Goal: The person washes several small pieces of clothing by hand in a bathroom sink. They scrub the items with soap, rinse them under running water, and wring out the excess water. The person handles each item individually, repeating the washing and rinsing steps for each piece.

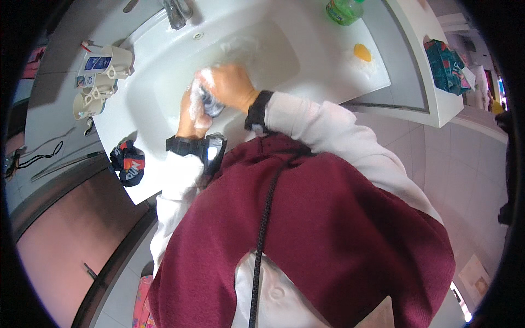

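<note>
Over the white sink basin, my two hands meet around a dark, wet cloth covered in white suds. My left hand grips it from below, with foam over the fingers. My right hand is closed over its upper side, knuckles up and soapy. Most of the cloth is hidden between the hands, so its kind cannot be made out. Cloudy water lies in the basin beyond them.
A crumpled dark cloth with a red patch lies on the sink's left corner. Mugs line the left edge. The faucet stands at the back. Yellow soap and a green bottle sit on the right ledge.
</note>
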Motion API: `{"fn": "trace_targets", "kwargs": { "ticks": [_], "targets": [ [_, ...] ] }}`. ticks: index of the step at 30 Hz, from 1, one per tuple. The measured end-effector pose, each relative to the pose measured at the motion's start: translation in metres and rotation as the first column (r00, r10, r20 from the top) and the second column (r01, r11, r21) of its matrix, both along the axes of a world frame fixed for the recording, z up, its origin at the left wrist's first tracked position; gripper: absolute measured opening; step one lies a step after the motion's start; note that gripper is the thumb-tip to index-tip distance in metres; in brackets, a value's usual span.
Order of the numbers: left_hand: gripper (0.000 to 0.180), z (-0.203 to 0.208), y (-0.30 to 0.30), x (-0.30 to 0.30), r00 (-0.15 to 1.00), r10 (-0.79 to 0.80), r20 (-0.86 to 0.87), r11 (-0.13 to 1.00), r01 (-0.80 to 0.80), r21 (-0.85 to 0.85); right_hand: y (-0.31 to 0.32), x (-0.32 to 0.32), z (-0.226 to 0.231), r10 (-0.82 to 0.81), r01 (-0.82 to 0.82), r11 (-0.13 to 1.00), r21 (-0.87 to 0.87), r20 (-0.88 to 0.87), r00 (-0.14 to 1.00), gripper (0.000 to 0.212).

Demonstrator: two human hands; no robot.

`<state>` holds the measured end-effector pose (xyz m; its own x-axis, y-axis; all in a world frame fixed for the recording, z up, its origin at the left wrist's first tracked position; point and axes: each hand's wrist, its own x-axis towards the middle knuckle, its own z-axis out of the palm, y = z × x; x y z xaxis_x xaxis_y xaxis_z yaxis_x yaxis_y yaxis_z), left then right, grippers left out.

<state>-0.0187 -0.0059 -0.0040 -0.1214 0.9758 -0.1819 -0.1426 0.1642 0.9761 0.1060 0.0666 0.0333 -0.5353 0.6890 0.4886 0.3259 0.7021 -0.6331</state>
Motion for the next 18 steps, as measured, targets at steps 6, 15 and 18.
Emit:
{"fn": "trace_targets", "kwargs": {
  "ticks": [6,15,18],
  "targets": [
    [0.026,0.015,0.003,-0.003,0.923,0.177,0.342,0.969,-0.103,-0.224,-0.020,-0.005,-0.007,0.073,-0.073,0.991,0.110,0.007,0.997,0.020],
    [0.040,0.050,0.018,0.025,0.801,0.330,0.499,0.861,-0.040,-0.506,0.036,0.000,-0.045,0.091,-0.205,0.858,-0.472,-0.252,0.963,0.035],
    [0.039,0.046,0.011,0.018,0.918,0.111,0.382,0.910,0.061,-0.411,0.038,0.010,-0.037,0.007,-0.320,0.673,-0.667,-0.427,0.904,0.033]
  ]
}}
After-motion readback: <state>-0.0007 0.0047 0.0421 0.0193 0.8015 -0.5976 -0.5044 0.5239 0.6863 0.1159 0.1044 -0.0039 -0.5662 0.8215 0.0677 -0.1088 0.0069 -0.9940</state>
